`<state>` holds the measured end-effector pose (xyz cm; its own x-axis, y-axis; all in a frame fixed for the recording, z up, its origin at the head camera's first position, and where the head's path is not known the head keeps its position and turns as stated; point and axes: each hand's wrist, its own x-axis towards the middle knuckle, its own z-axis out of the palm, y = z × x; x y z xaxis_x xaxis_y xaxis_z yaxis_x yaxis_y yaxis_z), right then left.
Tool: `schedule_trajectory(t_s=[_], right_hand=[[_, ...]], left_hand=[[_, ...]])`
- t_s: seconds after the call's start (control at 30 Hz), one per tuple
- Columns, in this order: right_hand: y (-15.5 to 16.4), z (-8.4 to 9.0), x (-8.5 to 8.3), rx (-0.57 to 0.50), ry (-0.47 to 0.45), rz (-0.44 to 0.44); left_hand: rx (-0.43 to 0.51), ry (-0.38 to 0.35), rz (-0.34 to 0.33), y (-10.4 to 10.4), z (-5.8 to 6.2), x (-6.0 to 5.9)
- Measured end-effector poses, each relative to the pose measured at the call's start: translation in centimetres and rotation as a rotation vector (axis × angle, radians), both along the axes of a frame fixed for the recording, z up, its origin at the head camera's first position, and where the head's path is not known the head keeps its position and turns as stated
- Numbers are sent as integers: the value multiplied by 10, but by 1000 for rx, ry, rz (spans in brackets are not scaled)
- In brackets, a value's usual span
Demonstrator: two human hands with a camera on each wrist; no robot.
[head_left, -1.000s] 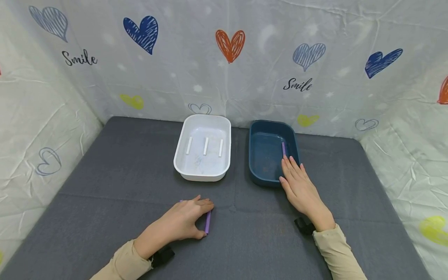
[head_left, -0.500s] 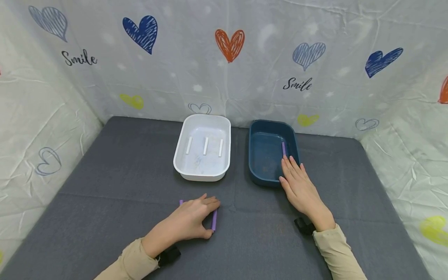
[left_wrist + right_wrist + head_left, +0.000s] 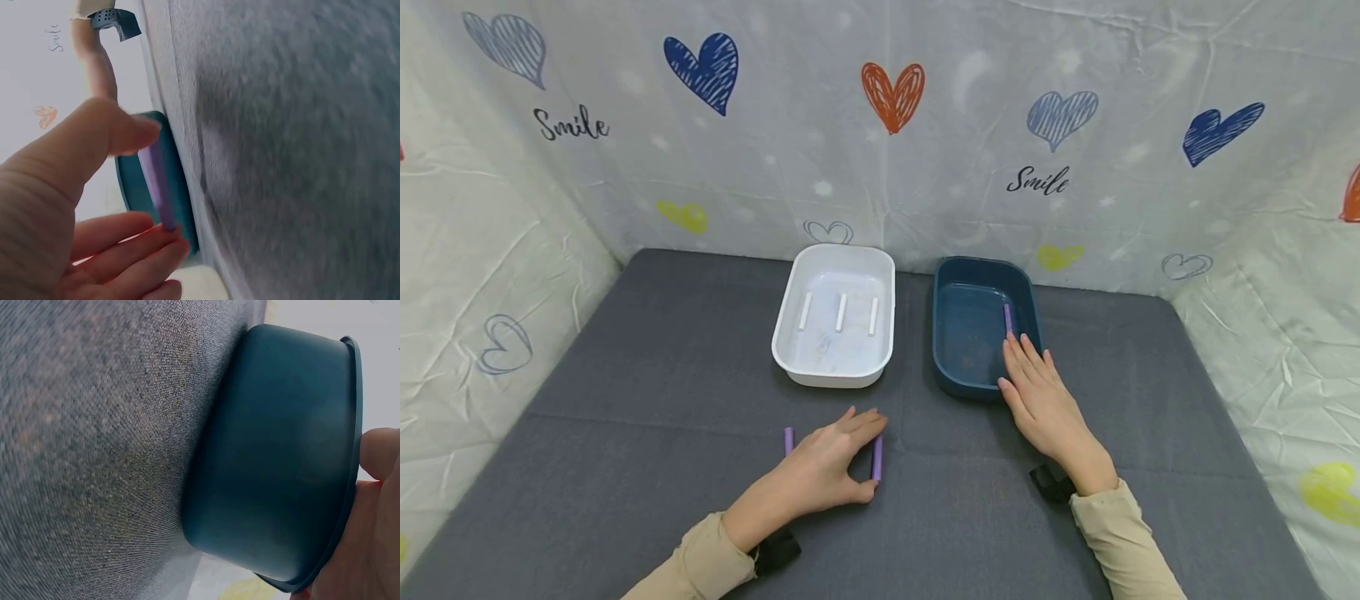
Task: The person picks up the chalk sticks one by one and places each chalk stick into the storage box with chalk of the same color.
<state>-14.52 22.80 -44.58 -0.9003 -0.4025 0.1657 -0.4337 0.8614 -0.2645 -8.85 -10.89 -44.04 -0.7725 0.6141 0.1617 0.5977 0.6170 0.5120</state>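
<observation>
Between the thumb and fingertips of my left hand (image 3: 822, 467) a purple chalk stick (image 3: 877, 458) is pinched by its two ends; the left wrist view shows this chalk (image 3: 156, 181) close up. Another purple stick (image 3: 788, 440) lies on the cloth behind that hand, partly hidden by it. My right hand (image 3: 1047, 410) reaches over the near right rim of a dark blue container (image 3: 953, 379), fingers straight. Just beyond its fingertips, inside, a purple stick (image 3: 1008, 318) shows. In the right wrist view the container's outer wall (image 3: 269, 444) fills the middle, the hand at its rim.
Left of the blue container stands a white container (image 3: 835, 379) holding three white sticks (image 3: 841, 313). Both are on a dark grey cloth-covered table (image 3: 662, 350). A white curtain (image 3: 812, 108) printed with hearts hangs behind the table.
My left hand has moved right and slightly away from me, carrying the purple chalk stick, and more of the stick behind it shows. My right hand and the containers stay put.
</observation>
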Motion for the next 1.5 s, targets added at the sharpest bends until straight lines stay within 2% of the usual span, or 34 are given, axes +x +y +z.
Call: schedule_trajectory(t_s=[0.13, 0.37, 0.93, 1.23, 1.5], right_hand=[[0, 0, 0, -3, -6, 1], [0, 1, -1, 4, -12, 0], [-1, 1, -1, -1, -4, -2], [-1, 1, -1, 5, -13, -3], [0, 1, -1, 5, -18, -3]], left_hand=[[67, 30, 0, 5, -3, -2], [116, 20, -7, 12, -2, -7], [127, 41, -38, 29, 9, -23], [128, 26, -33, 37, 21, -31], [97, 44, -41, 48, 31, -43]])
